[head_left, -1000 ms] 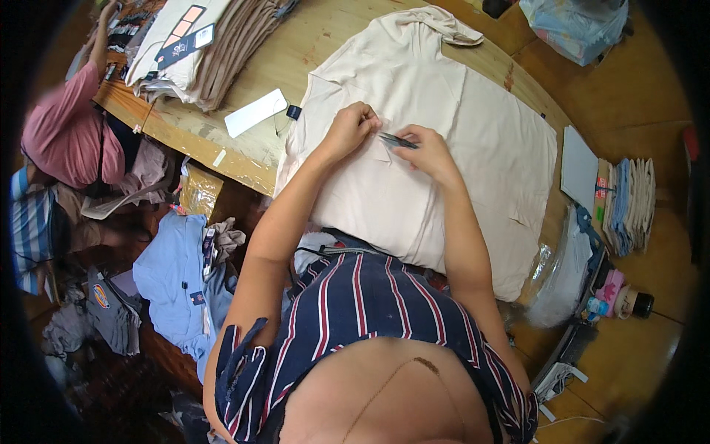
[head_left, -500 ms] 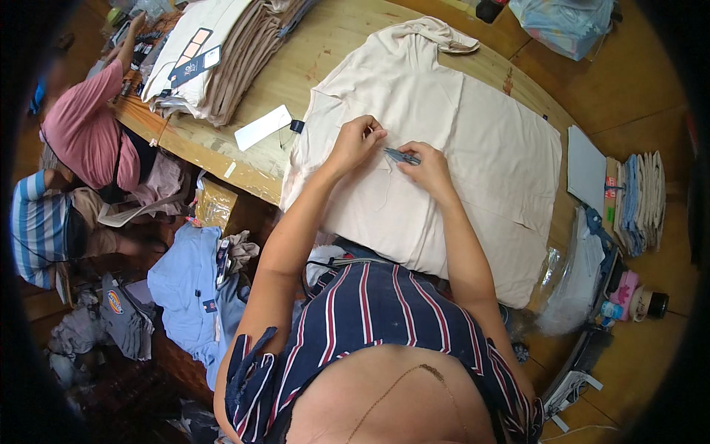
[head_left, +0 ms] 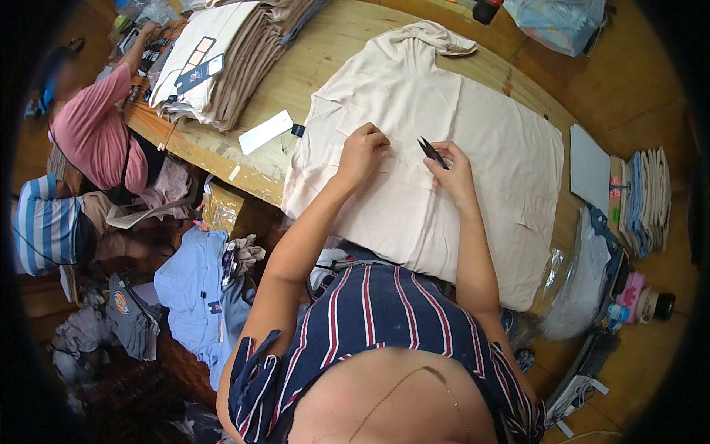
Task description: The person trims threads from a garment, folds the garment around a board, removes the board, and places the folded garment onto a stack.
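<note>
A cream garment (head_left: 503,163) lies spread flat on the wooden table in front of me, one sleeve stretched toward the far edge. My left hand (head_left: 362,157) rests over its middle with fingertips pinched together; whatever is between them is too small to tell. To its right, my right hand (head_left: 455,176) grips small dark thread snips (head_left: 433,153), blades up and to the left, a little above the cloth. A blank white hang tag (head_left: 266,132) sticks out past the garment's left edge beside a dark label.
Tall folded cream garments (head_left: 237,70) are stacked at the far left of the table (head_left: 310,55). Blue clothing (head_left: 196,285) hangs low to my left. On the right are a white board (head_left: 589,161) and folded clothes (head_left: 645,200). A person in pink (head_left: 96,137) works at left.
My right hand has shifted slightly right and away from the left hand, and the snips now tilt more upright. The left hand stays nearly in place, its fingers curled a bit lower.
</note>
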The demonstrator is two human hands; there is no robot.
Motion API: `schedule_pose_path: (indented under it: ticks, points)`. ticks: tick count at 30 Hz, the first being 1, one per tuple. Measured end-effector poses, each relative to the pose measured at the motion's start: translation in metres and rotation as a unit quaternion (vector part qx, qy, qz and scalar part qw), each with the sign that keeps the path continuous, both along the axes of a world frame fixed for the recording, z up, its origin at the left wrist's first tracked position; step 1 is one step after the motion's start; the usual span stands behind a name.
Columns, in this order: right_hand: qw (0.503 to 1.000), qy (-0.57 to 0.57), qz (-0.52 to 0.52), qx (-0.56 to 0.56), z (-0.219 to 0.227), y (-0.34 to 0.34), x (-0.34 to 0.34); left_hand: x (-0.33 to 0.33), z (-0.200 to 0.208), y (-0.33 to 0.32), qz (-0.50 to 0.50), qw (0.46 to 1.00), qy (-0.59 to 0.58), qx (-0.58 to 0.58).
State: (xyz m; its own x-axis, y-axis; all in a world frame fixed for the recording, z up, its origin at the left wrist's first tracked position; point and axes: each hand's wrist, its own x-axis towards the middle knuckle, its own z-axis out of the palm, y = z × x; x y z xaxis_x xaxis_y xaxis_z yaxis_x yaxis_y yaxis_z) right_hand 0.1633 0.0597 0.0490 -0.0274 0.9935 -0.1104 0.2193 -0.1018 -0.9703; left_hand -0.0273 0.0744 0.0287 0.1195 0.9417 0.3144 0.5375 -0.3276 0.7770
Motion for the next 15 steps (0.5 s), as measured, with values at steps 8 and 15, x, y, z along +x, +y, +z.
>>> schedule_pose_path:
  ticks: [8, 15]
  points:
    - [0.99, -0.127, 0.066, 0.012, -0.013, -0.003, -0.017, -0.012, -0.015, 0.014, -0.073, 0.992, 0.102, 0.016]
    - [0.979, -0.178, 0.095, 0.029, -0.031, 0.009, -0.028, -0.016, -0.008, 0.013, -0.083, 0.995, 0.04, -0.024]
